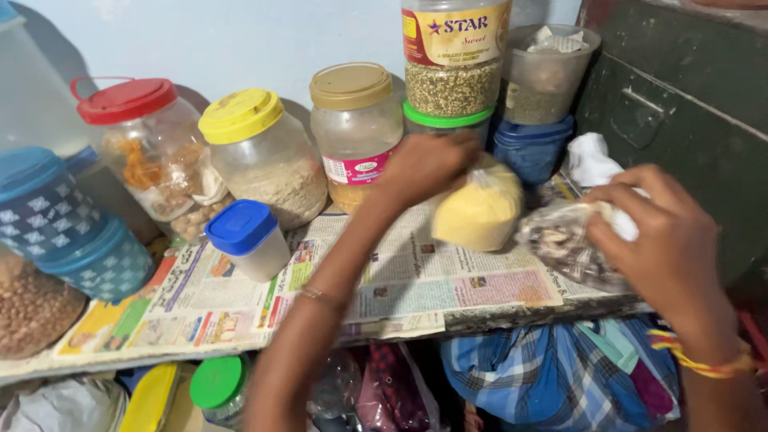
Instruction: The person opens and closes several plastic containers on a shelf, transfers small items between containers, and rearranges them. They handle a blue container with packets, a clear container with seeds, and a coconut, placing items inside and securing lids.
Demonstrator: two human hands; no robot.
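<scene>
The left hand [424,164] grips the knotted top of a clear bag of yellow flour [478,212], fingers closed around its neck, and the bag hangs or rests just above the newspaper-lined shelf [416,280] near the shelf's back right part. Just beside it to the right, the right hand [668,232] closes over a clear bag of mixed dark and pale pieces [564,244], which lies at the right end of the shelf by its front edge; whether that hand pinches the bag or only presses on it cannot be told. A yellow and red thread band [704,364] circles the right wrist, and a thin bangle [320,296] sits on the left forearm.

Behind the 2 bags stands a blue-lidded tub [532,148], with a white crumpled bag [592,158] to its right. Along the back edge runs a row of jars: a tan-lidded jar [356,132], a yellow-lidded jar [264,152] and a red-lidded jar [148,156], while a green-lidded jar [444,120] carries a taller jar of small grains [454,60] stacked on it. A small white box with a blue lid [248,238] sits mid-shelf toward the left. At the left end stand 2 blue patterned containers [68,232]. Under the shelf's right part lies a blue checked cloth bundle [552,372].
</scene>
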